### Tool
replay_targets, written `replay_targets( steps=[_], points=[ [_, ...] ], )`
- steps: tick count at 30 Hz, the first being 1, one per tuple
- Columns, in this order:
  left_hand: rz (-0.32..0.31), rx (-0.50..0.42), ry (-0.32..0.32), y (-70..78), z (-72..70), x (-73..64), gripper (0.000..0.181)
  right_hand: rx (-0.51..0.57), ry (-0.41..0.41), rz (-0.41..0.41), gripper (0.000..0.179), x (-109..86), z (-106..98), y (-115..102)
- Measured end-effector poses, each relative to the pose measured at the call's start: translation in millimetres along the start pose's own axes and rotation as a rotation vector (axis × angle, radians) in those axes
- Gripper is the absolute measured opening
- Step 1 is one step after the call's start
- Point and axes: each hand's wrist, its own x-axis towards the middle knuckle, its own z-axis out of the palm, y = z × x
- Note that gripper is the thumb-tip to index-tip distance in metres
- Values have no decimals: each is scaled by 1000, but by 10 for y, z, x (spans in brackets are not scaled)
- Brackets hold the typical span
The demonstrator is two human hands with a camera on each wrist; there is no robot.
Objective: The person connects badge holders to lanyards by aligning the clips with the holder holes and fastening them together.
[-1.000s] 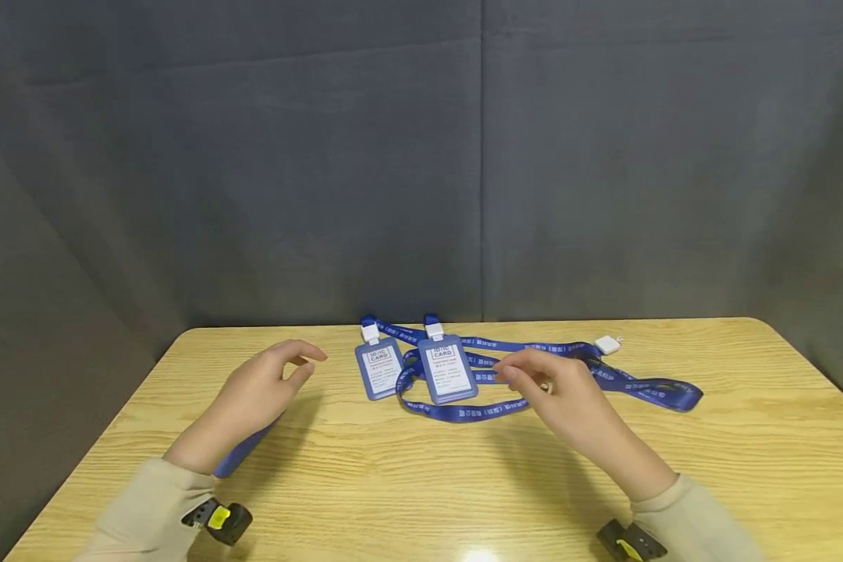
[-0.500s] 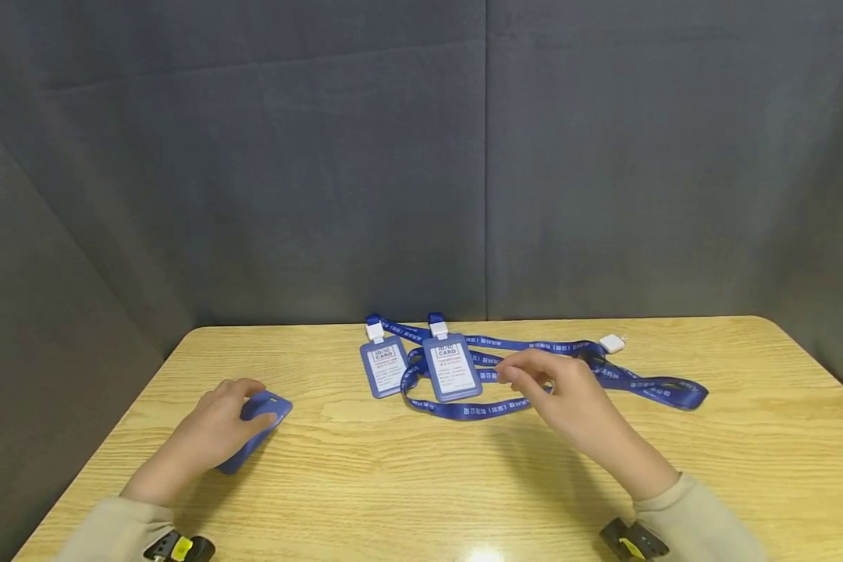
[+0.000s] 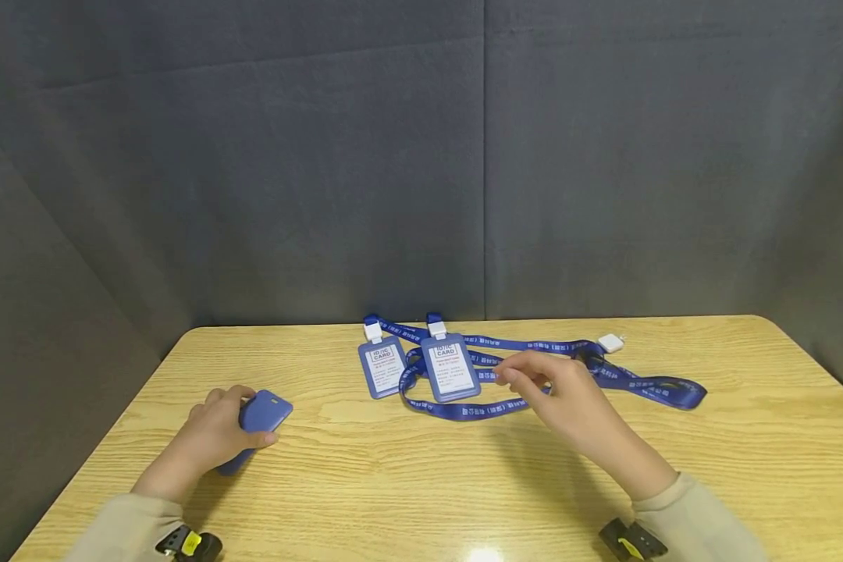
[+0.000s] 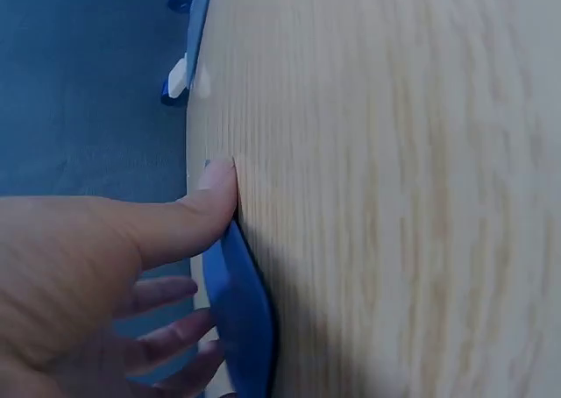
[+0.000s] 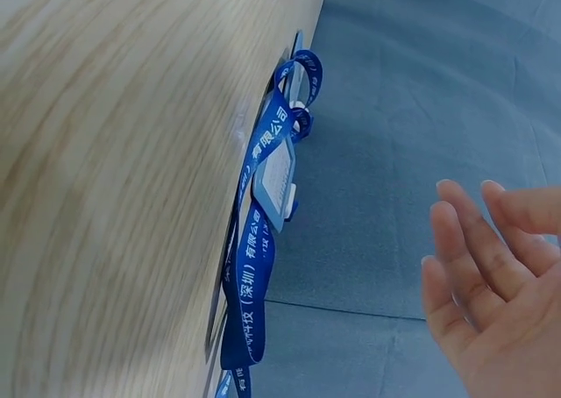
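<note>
At the table's left, my left hand (image 3: 214, 429) grips a loose blue card holder (image 3: 261, 412) by its edges, thumb on the near side and fingers on the far side. A slot shows at the holder's upper end; its lower part is hidden by the hand. The left wrist view shows the blue holder (image 4: 238, 315) along the tabletop beside the thumb. My right hand (image 3: 569, 398) hovers with relaxed fingers over the blue lanyards (image 3: 495, 410), holding nothing. Left of it lie two badges, a nearer badge (image 3: 452, 371) and a farther badge (image 3: 384, 371), both clipped to lanyards.
A white square clip (image 3: 610, 343) on a lanyard lies toward the back right. One lanyard loop (image 3: 681, 393) stretches out to the right. The wooden table (image 3: 393, 484) ends at a dark curtain (image 3: 337, 195) behind.
My left hand has moved left and down from above the table and taken hold of the loose blue card holder. My right hand stays about where it was.
</note>
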Motion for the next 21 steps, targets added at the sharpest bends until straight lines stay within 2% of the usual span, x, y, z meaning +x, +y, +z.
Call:
replay_targets(
  steps=[6, 9, 14, 21],
  points=[
    [163, 222, 20, 64, 69, -87, 65, 5, -11, -17, 16, 3, 16, 0],
    [206, 291, 28, 85, 92, -114, 58, 2, -12, -26, 16, 4, 25, -5],
    [252, 345, 56, 89, 107, -123, 51, -8, -23, -26, 15, 3, 39, -9],
    [309, 366, 115, 119, 98, -149, 43, -24, -43, -12, 15, -7, 32, -31]
  ],
)
